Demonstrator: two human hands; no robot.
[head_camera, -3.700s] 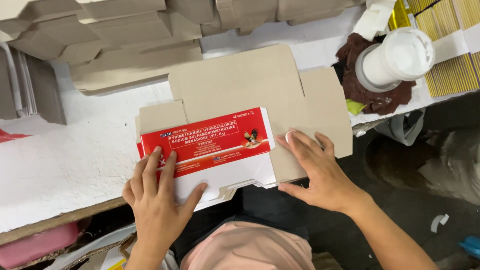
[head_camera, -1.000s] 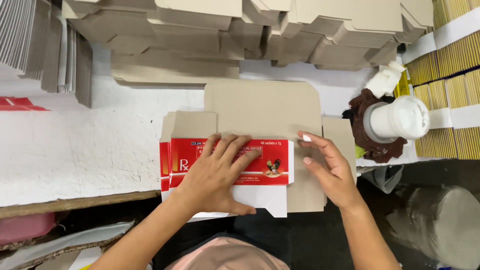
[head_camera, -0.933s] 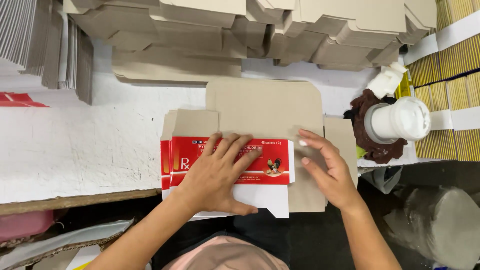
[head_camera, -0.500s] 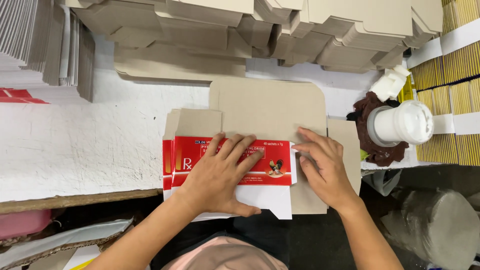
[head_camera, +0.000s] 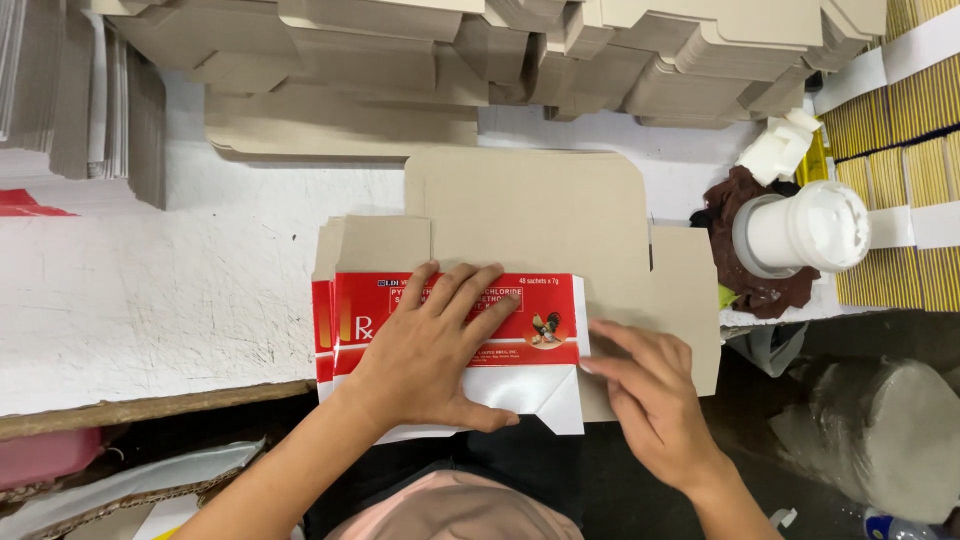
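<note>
Compared with half a second earlier, the right hand (head_camera: 655, 400) has been drawn lower along the right edge of the folded red-and-white panel, while the left hand (head_camera: 430, 350) has stayed pressed flat on it. Both hands are spread open, fingers extended, nothing clamped. One flat carton blank (head_camera: 540, 220) is seen, lying beneath both palms on the white table (head_camera: 150, 300). One white jar (head_camera: 800, 230) stands well right of the right hand.

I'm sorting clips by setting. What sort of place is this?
Probably a carton-folding or packing workbench: both hands press a flat red carton, stacks of unfolded blanks fill the back, and a white glue pot stands at the right.
</note>
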